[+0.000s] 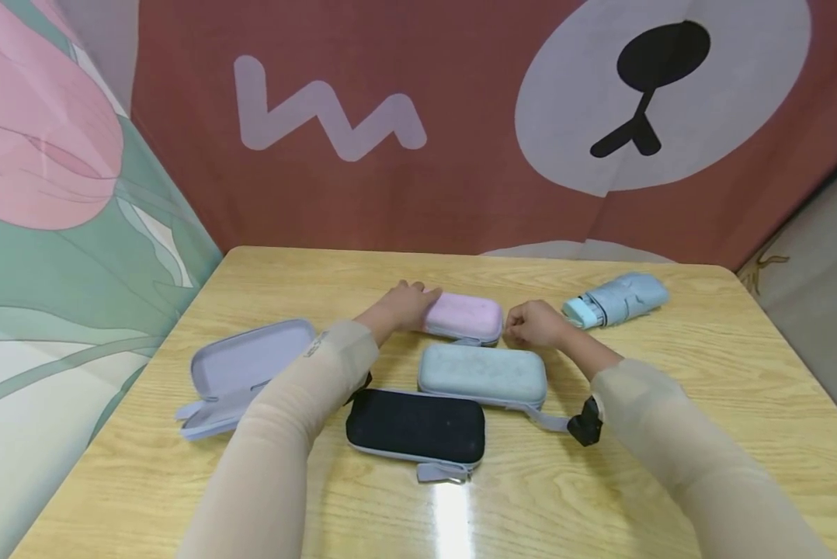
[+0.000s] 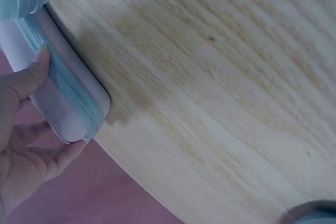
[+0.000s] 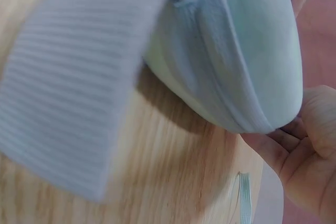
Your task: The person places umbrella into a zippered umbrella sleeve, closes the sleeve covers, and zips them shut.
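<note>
My left hand [image 1: 399,307] grips the left end of a closed lilac zip case [image 1: 466,317]. In the left wrist view the thumb presses by the case's blue-grey zipper [image 2: 73,92] and the fingers wrap its other side. My right hand [image 1: 536,322] is at the right end of the lilac case, fingers bent. A pale green case [image 3: 268,51] partly covers those fingers in the right wrist view, so I cannot tell whether they pinch anything. That green case [image 1: 483,374] lies closed just in front of the lilac one, its grey strap [image 1: 547,420] stretching right.
Nearest me lies a closed black case [image 1: 415,427] with a short grey strap. To the left, a grey-lilac case [image 1: 251,361] lies with its lid up, partly behind my left sleeve. A folded blue umbrella [image 1: 624,299] rests at the back right. A printed curtain [image 1: 390,210] hangs behind the table.
</note>
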`<action>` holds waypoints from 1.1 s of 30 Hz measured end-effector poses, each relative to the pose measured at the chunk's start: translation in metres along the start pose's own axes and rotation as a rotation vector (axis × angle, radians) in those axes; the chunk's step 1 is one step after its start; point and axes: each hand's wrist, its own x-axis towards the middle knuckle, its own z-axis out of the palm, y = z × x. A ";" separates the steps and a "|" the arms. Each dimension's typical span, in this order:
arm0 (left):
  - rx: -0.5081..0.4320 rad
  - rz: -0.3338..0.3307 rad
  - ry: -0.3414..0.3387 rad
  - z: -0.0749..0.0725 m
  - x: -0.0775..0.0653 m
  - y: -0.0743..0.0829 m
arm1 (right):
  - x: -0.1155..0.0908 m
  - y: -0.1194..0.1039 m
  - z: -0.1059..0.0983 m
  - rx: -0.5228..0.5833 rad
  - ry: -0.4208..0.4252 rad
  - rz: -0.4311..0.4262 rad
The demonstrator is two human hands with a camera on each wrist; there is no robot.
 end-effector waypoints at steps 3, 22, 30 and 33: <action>0.002 0.001 -0.002 0.000 -0.002 0.000 | -0.002 -0.003 0.002 -0.018 -0.010 -0.028; 0.029 -0.009 -0.043 0.001 0.000 0.004 | -0.007 -0.011 0.008 -0.135 -0.037 -0.232; 0.046 0.002 -0.036 -0.003 -0.003 0.011 | -0.008 -0.015 0.013 -0.159 -0.019 -0.291; 0.054 0.011 -0.030 -0.003 -0.005 0.011 | -0.009 -0.016 0.016 -0.140 -0.007 -0.288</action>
